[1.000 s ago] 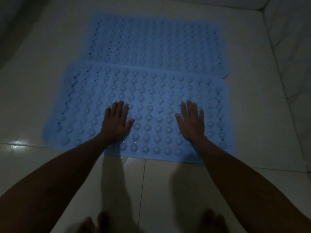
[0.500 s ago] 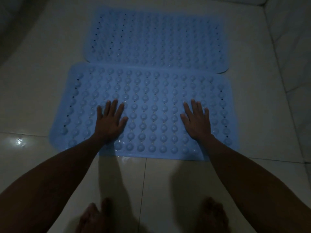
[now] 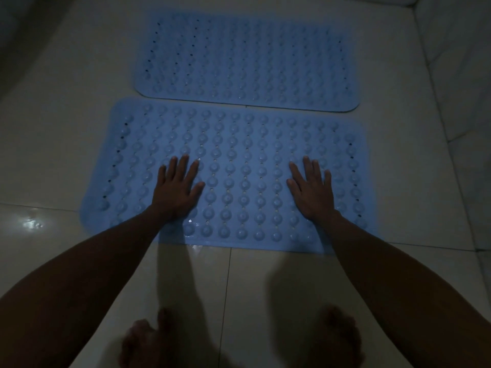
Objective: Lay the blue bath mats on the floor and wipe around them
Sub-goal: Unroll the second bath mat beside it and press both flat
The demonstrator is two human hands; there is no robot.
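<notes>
Item 1: near blue mat (image 3: pixel 239 160), studded with rounded bumps and small holes, lying flat on the tiled floor (image 3: pixel 53 128). Its near long edge runs just past a grout line that crosses the floor from left to right.

Item 2: far blue mat (image 3: pixel 247 59), same pattern, flat on the floor just beyond the first. The two long edges lie very close along the left and middle; in this dim light you cannot tell whether they touch.

Item 3: your left hand (image 3: pixel 176 191), palm down on the near mat, toward its left half, fingers straight and spread apart, holding nothing.

Item 4: your right hand (image 3: pixel 313 193), palm down on the same mat, toward its right half, fingers straight and slightly spread, holding nothing.

Item 5: your bare feet (image 3: pixel 148 341), on the floor at the lower edge of the view, short of the near mat.

Item 6: tiled wall (image 3: pixel 457 75), rising along the floor's right edge.
</notes>
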